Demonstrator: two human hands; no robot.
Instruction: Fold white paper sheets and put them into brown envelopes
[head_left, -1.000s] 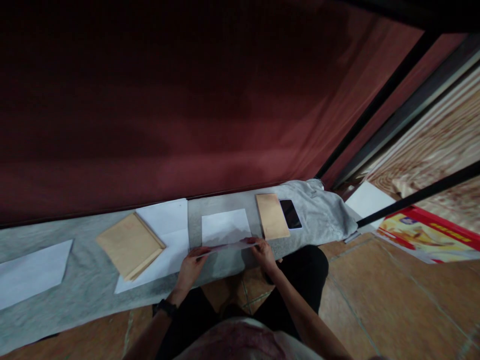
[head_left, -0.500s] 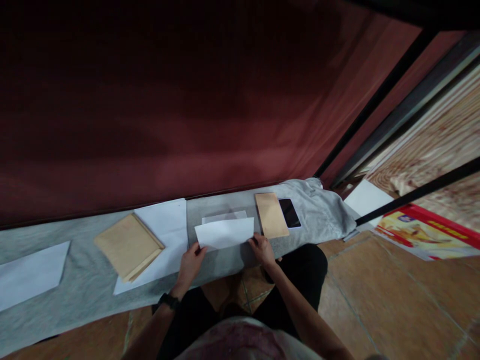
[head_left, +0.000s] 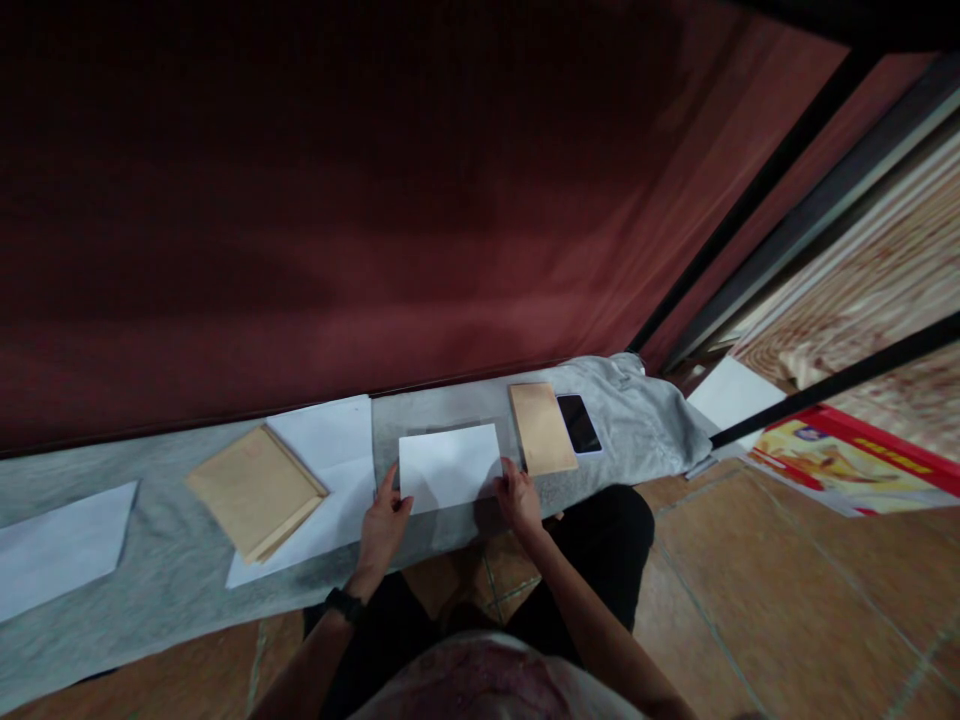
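A folded sheet of white paper (head_left: 450, 468) lies between my two hands, low over the grey cloth. My left hand (head_left: 385, 517) pinches its lower left corner, thumb on the top face and index finger along the left edge. At the lower right edge my right hand (head_left: 517, 497) grips the paper with fingers curled. Just right of the paper lies a brown envelope (head_left: 544, 428), and beside it a dark-screened phone (head_left: 578, 424). To the left, a stack of brown envelopes (head_left: 256, 490) rests partly on large white sheets (head_left: 334, 445).
The grey cloth (head_left: 172, 590) covers a long narrow surface against a dark red panel (head_left: 375, 250). Another white sheet (head_left: 64, 550) lies at far left. On the right are black bars (head_left: 757, 205), a red and yellow printed box (head_left: 855, 460) and the tiled floor (head_left: 787, 580).
The paper has come down flatter; its two layers now line up and the back layer no longer sticks out behind. Both hands still hold its near corners.
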